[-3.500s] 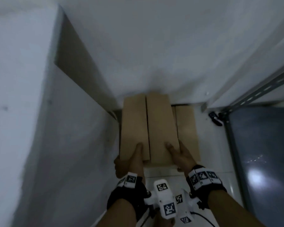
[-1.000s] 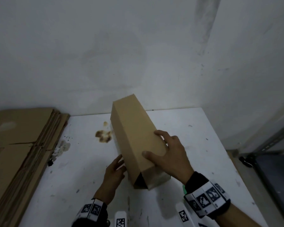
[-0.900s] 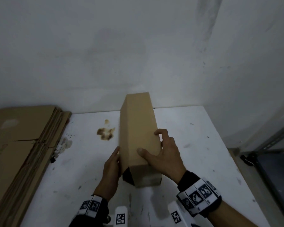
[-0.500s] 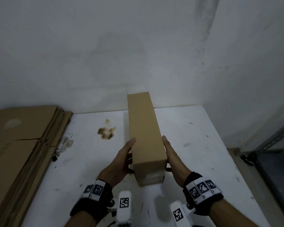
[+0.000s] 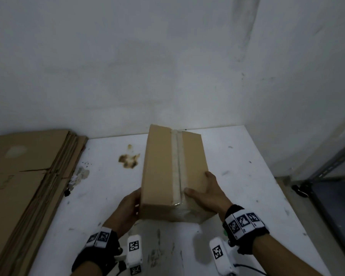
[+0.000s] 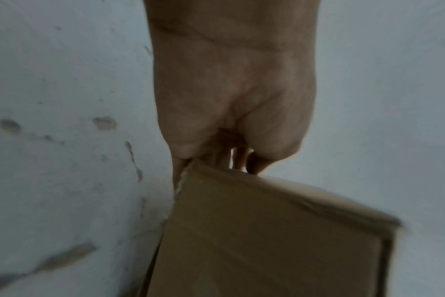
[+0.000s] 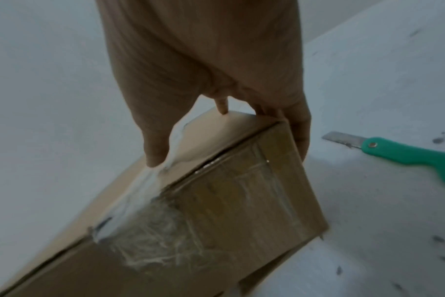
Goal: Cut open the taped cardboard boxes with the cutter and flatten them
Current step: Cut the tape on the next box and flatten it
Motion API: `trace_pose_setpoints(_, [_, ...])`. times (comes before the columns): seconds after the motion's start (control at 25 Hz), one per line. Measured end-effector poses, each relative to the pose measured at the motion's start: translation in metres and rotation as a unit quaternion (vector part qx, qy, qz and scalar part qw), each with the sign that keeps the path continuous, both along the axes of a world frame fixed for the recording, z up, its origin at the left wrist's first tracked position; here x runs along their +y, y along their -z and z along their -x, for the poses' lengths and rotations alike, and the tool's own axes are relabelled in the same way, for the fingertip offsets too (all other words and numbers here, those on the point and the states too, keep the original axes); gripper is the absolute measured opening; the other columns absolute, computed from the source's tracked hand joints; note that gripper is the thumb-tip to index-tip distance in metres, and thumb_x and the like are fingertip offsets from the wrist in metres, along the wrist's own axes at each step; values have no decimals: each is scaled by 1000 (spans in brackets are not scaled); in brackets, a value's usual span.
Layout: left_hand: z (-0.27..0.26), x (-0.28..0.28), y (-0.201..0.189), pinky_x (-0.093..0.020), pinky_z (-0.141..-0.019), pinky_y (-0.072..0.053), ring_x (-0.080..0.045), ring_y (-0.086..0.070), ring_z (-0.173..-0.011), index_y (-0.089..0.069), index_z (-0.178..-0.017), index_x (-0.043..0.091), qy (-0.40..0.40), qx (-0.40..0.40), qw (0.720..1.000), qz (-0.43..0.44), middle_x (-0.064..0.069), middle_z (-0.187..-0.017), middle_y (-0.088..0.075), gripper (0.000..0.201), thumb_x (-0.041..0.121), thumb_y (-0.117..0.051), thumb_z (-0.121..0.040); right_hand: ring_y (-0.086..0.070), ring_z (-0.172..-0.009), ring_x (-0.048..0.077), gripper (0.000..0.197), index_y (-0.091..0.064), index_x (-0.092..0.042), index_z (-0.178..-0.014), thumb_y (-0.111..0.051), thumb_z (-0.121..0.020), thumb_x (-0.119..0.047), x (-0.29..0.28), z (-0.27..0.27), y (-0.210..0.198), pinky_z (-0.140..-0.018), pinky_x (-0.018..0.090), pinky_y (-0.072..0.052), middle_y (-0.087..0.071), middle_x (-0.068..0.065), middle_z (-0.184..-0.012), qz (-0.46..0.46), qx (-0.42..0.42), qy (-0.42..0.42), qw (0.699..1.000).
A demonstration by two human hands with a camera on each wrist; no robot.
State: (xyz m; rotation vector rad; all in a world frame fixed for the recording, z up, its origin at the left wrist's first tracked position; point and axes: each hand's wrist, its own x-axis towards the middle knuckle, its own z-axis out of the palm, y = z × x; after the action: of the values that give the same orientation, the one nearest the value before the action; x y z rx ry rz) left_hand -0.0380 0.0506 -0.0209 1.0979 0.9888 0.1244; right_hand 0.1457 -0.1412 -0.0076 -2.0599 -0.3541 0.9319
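Observation:
A long brown cardboard box (image 5: 161, 170) lies on the white table (image 5: 243, 176), its clear-taped seam (image 5: 176, 166) facing up. My left hand (image 5: 128, 204) holds its near left side, and the fingers (image 6: 239, 160) reach past the box's edge (image 6: 267, 231). My right hand (image 5: 207, 193) grips the near right corner, thumb on top beside the tape, fingers down the right side. In the right wrist view the box's near end (image 7: 229, 211) is covered in crumpled clear tape. A green-handled cutter (image 7: 404, 152) with its blade out lies on the table just right of that hand.
A stack of flattened cardboard sheets (image 5: 28, 176) fills the table's left side. A brown stain (image 5: 128, 161) marks the tabletop left of the box. The white wall stands close behind. A grey metal shelf (image 5: 334, 196) is beyond the table's right edge.
The box has been rolled on the table so its taped seam now faces up. Both hands shifted their hold; my right thumb has come onto the top face.

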Motion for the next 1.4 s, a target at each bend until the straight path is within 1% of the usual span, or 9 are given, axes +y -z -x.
trace_pose_setpoints(0.16, [18,7,40,-44,-86,-57,-33,-67,-99,-67,-123,11,-5,110,978,-175,-14,-114,-72,34,25,-69,-92,-44,-129,29,120,-7,-43,-153,-79,-61,-71,1,17,17,-97,33,-42,-40,9,-145,49,-90,-69,992])
trace_pose_setpoints(0.24, [22,7,46,-40,-82,-58,-26,-67,-94,-68,-121,15,-55,121,964,-232,-11,-114,-71,26,18,-63,-96,-46,-124,28,112,-10,-44,-153,-75,-67,-72,-4,22,23,-92,33,-43,-43,8,-138,28,-110,-81,990])
trace_pose_setpoints(0.4, [17,17,33,-43,-95,-53,-26,-65,-107,-67,-110,28,-134,77,935,-318,-8,-123,-67,20,16,-54,-101,-62,-91,22,56,-47,-29,-133,-68,-87,-52,-40,-5,23,-83,36,-54,-64,6,-103,9,-101,83,991])
trace_pose_setpoints(0.52, [-3,26,13,-38,-99,-47,-22,-53,-123,-57,-137,25,-31,87,937,-337,0,-138,-54,42,30,-65,-96,-67,-63,21,35,-59,-15,-90,-69,-87,-49,-72,-30,22,-56,29,-55,-69,7,-79,216,-109,-40,969])
trace_pose_setpoints(0.64, [-28,24,5,-44,-108,-42,-27,-44,-135,-35,-152,28,83,124,927,-344,-4,-153,-40,73,45,-69,-90,-67,-58,16,52,-67,-13,-87,-76,-75,-62,-81,-25,31,-56,26,-57,-70,2,-77,328,-86,-169,926])
trace_pose_setpoints(0.8, [-33,11,16,-45,-106,-43,-30,-47,-130,-34,-152,28,90,144,905,-389,-8,-148,-44,82,52,-73,-83,-65,-62,18,34,-67,-13,-82,-83,-76,-42,-84,-15,51,-62,30,-60,-66,2,-71,281,-92,-104,950])
trace_pose_setpoints(1.04, [-19,-2,18,-41,-83,-57,-19,-58,-99,-52,-113,41,85,138,897,-412,3,-115,-48,64,71,-78,-62,-67,-57,28,22,-69,-5,-76,-75,-86,-23,-81,-18,49,-58,38,-62,-69,11,-71,249,-47,-64,965])
trace_pose_setpoints(1.24, [-32,15,7,-41,-96,-48,-22,-48,-122,-62,-99,28,83,112,868,-477,6,-121,-43,38,48,-83,-74,-70,-58,34,28,-55,-1,-80,-63,-95,-23,-58,-43,12,-59,45,-62,-72,18,-76,81,-52,58,994])
trace_pose_setpoints(1.4, [-63,45,4,-39,-113,-31,-24,-31,-143,-57,-127,24,182,129,827,-516,-6,-151,-37,50,48,-71,-86,-56,-47,26,32,-42,-12,-72,-60,-92,-28,-3,-55,-30,-49,32,-48,-61,12,-63,18,-144,52,988])
